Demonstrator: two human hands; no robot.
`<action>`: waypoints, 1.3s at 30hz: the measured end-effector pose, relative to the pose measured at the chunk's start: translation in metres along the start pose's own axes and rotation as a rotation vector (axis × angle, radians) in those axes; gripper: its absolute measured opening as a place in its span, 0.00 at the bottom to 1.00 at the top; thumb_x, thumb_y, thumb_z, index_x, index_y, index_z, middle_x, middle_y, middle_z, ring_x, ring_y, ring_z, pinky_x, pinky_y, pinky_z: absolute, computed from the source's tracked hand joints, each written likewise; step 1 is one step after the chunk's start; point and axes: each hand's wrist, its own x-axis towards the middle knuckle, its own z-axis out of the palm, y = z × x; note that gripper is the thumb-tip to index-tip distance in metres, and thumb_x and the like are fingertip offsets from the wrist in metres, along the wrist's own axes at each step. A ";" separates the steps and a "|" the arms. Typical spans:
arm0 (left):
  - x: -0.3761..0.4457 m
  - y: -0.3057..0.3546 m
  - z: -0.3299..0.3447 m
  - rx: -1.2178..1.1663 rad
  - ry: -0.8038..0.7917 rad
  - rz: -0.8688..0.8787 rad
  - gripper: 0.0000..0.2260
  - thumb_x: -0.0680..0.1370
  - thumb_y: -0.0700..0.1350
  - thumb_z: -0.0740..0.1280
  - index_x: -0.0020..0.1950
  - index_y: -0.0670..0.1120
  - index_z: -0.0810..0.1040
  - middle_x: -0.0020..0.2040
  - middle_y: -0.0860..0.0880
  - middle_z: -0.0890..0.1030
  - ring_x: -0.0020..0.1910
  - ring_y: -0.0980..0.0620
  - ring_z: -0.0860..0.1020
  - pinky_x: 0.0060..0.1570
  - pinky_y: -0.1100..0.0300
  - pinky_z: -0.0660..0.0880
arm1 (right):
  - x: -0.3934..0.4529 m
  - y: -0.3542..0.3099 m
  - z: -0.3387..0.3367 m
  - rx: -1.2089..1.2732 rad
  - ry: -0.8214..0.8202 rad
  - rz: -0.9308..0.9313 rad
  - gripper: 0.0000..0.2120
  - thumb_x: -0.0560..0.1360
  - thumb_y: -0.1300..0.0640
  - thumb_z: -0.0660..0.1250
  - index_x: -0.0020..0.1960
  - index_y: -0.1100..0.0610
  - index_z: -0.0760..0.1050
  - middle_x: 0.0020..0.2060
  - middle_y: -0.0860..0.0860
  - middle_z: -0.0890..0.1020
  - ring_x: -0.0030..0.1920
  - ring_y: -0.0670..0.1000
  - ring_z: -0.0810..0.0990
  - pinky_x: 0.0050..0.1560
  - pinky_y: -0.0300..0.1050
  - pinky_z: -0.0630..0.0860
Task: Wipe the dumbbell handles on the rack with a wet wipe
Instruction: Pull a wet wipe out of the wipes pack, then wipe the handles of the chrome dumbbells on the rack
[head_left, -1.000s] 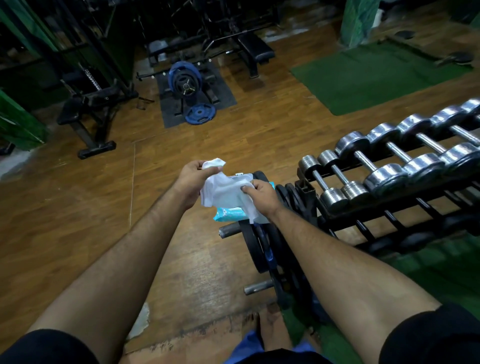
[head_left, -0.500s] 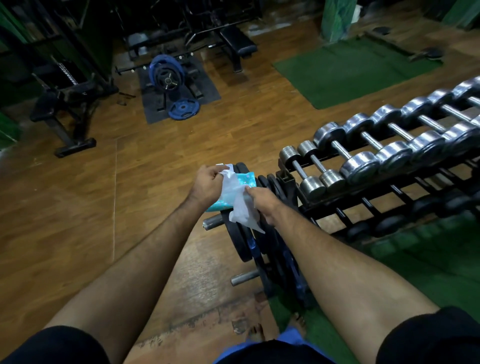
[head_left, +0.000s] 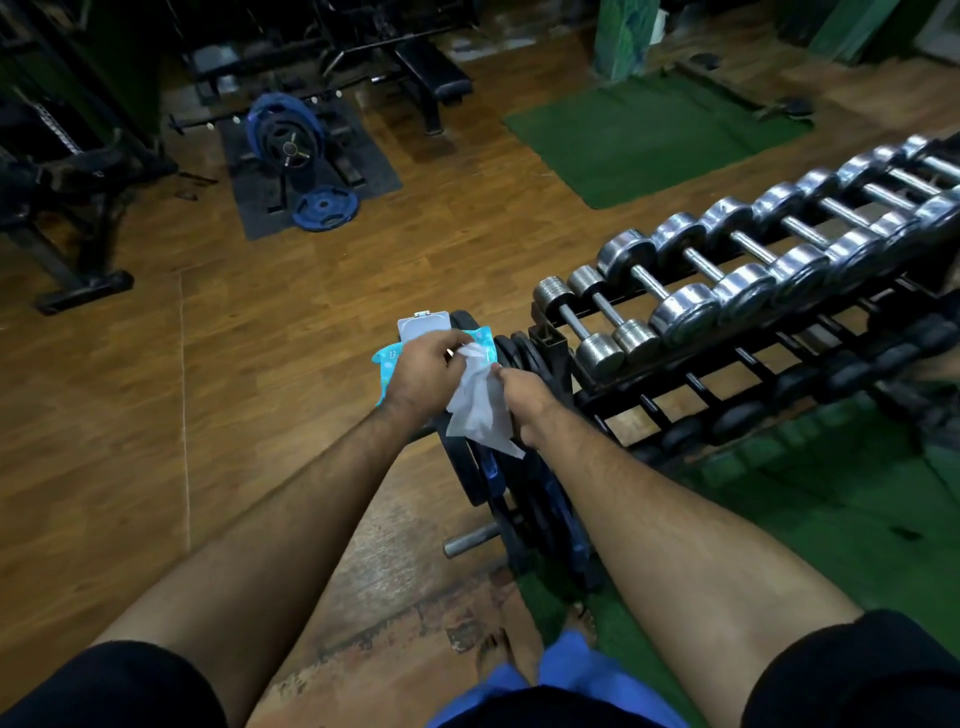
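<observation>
We see the white wet wipe (head_left: 480, 405) hanging between our two hands, above the upright weight plates (head_left: 524, 483) stored at the rack's near end. Our right hand (head_left: 527, 402) pinches the wipe's upper edge with curled fingers. Our left hand (head_left: 423, 371) lies on the turquoise wipes pack (head_left: 395, 358), fingers curled at its opening where the wipe emerges; the pack's grey lid (head_left: 423, 325) stands flipped open. The dumbbell rack (head_left: 691, 364) runs off to our right, well apart from the wipe, its upper tier carrying chrome dumbbells (head_left: 675, 291); we count about eight before the row leaves the frame. Dark dumbbells (head_left: 789, 384) sit on the lower tier, too dim to count. The floor (head_left: 311, 312) is wood plank, with a green mat (head_left: 644, 135) beyond and one blue plate (head_left: 326, 208) lying flat beside a loaded barbell (head_left: 285, 132).
</observation>
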 end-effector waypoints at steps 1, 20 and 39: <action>-0.005 0.002 0.003 0.029 -0.059 0.044 0.13 0.75 0.39 0.64 0.55 0.44 0.84 0.51 0.47 0.85 0.49 0.49 0.80 0.53 0.56 0.76 | -0.004 -0.002 -0.002 0.084 -0.028 0.040 0.18 0.81 0.46 0.61 0.54 0.58 0.81 0.51 0.58 0.85 0.49 0.56 0.82 0.57 0.52 0.77; 0.025 0.028 0.072 -0.013 0.092 -0.310 0.16 0.74 0.45 0.71 0.61 0.46 0.80 0.53 0.47 0.81 0.51 0.48 0.79 0.56 0.52 0.76 | 0.055 -0.031 -0.076 0.157 -0.156 -0.090 0.11 0.81 0.64 0.59 0.59 0.62 0.77 0.53 0.63 0.83 0.46 0.59 0.82 0.47 0.53 0.80; 0.110 0.035 0.119 -0.549 0.100 -0.509 0.11 0.74 0.36 0.73 0.36 0.47 0.75 0.33 0.51 0.76 0.32 0.57 0.72 0.32 0.66 0.70 | 0.094 -0.051 -0.157 -0.319 -0.155 -0.139 0.12 0.75 0.56 0.72 0.55 0.60 0.81 0.48 0.57 0.86 0.50 0.60 0.85 0.52 0.57 0.81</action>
